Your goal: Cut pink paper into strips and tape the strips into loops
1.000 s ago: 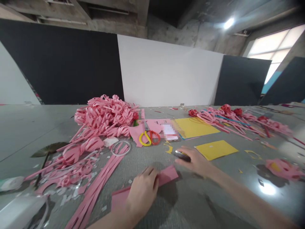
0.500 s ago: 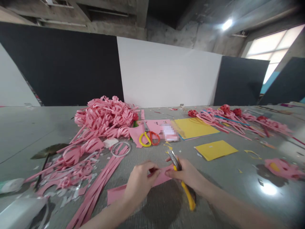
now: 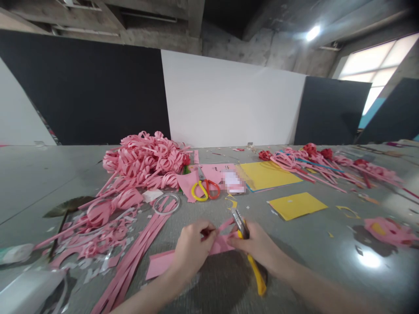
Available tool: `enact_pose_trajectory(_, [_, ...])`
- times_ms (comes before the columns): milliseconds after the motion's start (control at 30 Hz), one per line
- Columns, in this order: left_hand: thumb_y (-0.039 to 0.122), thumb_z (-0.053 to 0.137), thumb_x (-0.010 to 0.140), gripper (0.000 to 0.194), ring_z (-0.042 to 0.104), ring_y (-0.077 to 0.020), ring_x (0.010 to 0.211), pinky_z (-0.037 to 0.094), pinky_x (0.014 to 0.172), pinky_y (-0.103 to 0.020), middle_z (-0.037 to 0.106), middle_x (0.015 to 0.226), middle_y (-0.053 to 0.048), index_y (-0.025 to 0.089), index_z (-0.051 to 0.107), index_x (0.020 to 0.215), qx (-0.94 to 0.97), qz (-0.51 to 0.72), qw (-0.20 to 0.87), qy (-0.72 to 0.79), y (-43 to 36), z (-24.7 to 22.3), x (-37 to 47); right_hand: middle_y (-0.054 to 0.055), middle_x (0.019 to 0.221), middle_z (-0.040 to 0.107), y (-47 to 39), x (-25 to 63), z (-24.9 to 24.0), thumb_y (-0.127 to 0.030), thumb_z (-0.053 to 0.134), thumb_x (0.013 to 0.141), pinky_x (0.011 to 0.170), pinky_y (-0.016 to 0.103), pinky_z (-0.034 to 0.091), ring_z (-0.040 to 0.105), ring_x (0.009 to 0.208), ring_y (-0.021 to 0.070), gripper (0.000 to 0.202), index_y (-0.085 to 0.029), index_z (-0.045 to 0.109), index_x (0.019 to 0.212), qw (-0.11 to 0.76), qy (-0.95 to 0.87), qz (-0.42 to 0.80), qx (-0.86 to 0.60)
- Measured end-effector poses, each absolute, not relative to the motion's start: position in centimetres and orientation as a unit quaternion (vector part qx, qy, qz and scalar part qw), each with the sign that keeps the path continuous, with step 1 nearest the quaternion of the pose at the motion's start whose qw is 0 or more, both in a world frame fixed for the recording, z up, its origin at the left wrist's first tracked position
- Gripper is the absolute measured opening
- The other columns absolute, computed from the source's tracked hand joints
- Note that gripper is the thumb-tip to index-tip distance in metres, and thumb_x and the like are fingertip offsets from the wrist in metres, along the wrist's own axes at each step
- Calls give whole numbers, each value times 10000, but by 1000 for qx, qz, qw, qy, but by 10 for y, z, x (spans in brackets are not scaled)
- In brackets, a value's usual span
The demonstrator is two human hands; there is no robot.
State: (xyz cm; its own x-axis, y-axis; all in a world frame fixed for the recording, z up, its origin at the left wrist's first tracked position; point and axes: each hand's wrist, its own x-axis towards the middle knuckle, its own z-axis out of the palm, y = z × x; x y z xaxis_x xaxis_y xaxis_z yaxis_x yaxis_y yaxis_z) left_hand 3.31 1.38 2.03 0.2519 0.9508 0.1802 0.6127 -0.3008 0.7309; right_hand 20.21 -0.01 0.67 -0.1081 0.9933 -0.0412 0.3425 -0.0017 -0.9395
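My left hand (image 3: 194, 244) pinches a strip of pink paper (image 3: 160, 265) with thumb and fingertips, the strip running under the palm to the left. My right hand (image 3: 258, 242) is closed around a yellow-handled utility knife (image 3: 257, 274), its metal head pointing up and away. The right thumb and fingers also hold the paper's right end. A narrow edge of the paper is raised between the two hands. Beyond the hands lie scissors (image 3: 205, 191) with one yellow and one red handle, on a pink sheet (image 3: 187, 183).
Long pink strips (image 3: 140, 248) and a clear tape roll (image 3: 166, 204) lie left, near pink scraps (image 3: 91, 240) and a heap of pink paper loops (image 3: 147, 157). Yellow sheets (image 3: 297, 206), a phone (image 3: 234, 182), a pink paper flower (image 3: 391, 231) and red-and-pink paper stems (image 3: 314, 161) also lie around.
A narrow edge of the pink paper has risen between my hands. The paper's left end has tilted slightly, and the knife has shifted a little lower in my right hand.
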Motion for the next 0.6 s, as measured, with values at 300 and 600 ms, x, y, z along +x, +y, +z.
enact_pose_trajectory(300, [228, 467, 789, 116, 549, -157, 734, 418, 663, -268, 577, 815, -19, 178, 561, 836, 809, 270, 128, 506, 11, 20, 32, -55, 584, 460, 9, 211, 2, -230, 581, 628, 491, 189, 325, 431, 534, 95, 192, -168, 537, 804, 356, -624, 377, -584])
enact_pose_trajectory(600, [45, 461, 671, 333, 570, -249, 881, 493, 725, -381, 598, 999, -119, 116, 584, 972, 897, 87, -102, 420, -28, -13, 44, -37, 625, 541, 19, 229, 3, -208, 598, 576, 513, 206, 339, 508, 574, 130, 328, -178, 556, 900, 217, -656, 314, -651])
